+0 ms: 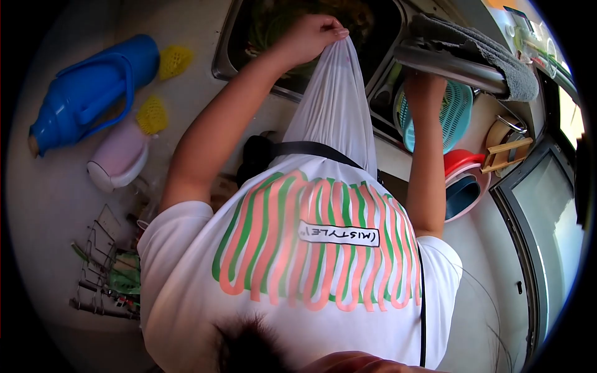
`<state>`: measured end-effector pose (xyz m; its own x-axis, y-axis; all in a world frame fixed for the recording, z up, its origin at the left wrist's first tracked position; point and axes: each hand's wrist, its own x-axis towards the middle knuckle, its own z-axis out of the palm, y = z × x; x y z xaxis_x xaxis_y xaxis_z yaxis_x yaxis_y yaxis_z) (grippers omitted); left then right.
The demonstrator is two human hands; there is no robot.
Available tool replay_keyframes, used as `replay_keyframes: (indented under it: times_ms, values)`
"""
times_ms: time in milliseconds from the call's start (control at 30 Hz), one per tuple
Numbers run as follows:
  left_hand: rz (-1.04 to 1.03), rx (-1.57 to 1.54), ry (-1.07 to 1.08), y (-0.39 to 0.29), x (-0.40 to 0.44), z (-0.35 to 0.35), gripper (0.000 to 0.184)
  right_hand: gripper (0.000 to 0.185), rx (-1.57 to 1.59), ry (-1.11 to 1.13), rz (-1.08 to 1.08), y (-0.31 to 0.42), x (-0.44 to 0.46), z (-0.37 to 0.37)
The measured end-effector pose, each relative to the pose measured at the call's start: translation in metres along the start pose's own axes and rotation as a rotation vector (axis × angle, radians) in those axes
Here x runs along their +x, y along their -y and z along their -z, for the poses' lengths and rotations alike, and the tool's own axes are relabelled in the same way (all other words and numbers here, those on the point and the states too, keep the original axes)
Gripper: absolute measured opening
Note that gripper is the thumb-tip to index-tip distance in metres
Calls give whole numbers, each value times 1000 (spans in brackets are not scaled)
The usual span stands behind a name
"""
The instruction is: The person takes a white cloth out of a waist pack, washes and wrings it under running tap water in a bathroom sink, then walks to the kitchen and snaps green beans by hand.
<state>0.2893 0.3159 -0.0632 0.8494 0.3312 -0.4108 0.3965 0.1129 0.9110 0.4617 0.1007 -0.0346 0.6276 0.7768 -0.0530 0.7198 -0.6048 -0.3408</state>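
My left hand [314,38] is closed in a pinch on the hem of the white T-shirt [329,105], pulling it forward into a taut, gathered cone over the edge of the sink [224,59]. Leafy greens [264,31] lie dimly inside the basin. On the other side my right hand [425,90] reaches in beneath a thick metal spout [451,65] with a grey cloth [519,78] draped over it. Its fingers are hidden there, beside a teal slotted basket [459,115]; whether they hold anything does not show.
A blue thermos flask [99,87], a pink jug [118,155] and yellow netting [175,61] lie at the left. Red and pink basins [482,186] stand at the right, near a dark-framed window [547,199]. A wire rack [93,273] is at lower left.
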Motion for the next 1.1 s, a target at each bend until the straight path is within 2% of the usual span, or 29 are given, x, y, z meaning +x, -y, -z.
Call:
replay_keyframes:
  times_ms: [33, 100, 167, 200, 333, 433, 500, 567, 633, 667, 800, 833, 867, 967, 1000, 1100]
  values:
    - [-12, 9, -5, -2, -1, -2, 26, 23, 64, -1, 11, 12, -4, -4]
    - [-57, 8, -19, -1, 0, -6, 27, 28, 364, 146, 2, 66, -9, 8]
    - [-113, -10, -30, 6, -3, -9, 28, 33, 835, 370, -292, 86, -14, -5]
    - [-104, 23, -55, 5, -6, -10, 29, 36, 942, 511, -409, 81, -13, -13]
    - [-51, 89, -127, 5, -18, -18, 31, 30, 1287, 441, -685, 79, -16, -27]
    - [-57, 56, -168, 13, -28, -32, 32, 32, 1264, 258, -590, 92, -18, -31]
    - [-113, 21, -241, 9, -33, -48, 33, 33, 1160, 159, -425, 92, -14, -47]
    - [-146, 159, -290, 0, -34, -60, 36, 34, 1053, 80, -322, 97, -19, -57]
    - [-324, 244, -431, 7, -25, -67, 38, 34, 948, 21, -278, 103, -25, -63]
    - [-291, 240, -449, 10, -26, -74, 39, 32, 901, -42, -243, 97, -25, -75]
    - [-230, 144, -461, -3, -26, -77, 39, 34, 1033, -18, -290, 103, -16, -54]
    - [-225, 100, -454, 0, -25, -73, 39, 34, 917, -69, -219, 108, -22, -57]
    - [-90, 89, -437, 9, -18, -65, 39, 34, 847, -40, -176, 108, -22, -56]
    - [-225, 221, -493, 5, -33, -81, 42, 35, 728, -49, -166, 96, -10, -60]
    - [-166, 245, -421, -4, -38, -82, 41, 35, 803, -61, -221, 96, -11, -60]
    - [-109, 79, -407, 8, -28, -66, 38, 36, 753, -78, -143, 115, -27, -57]
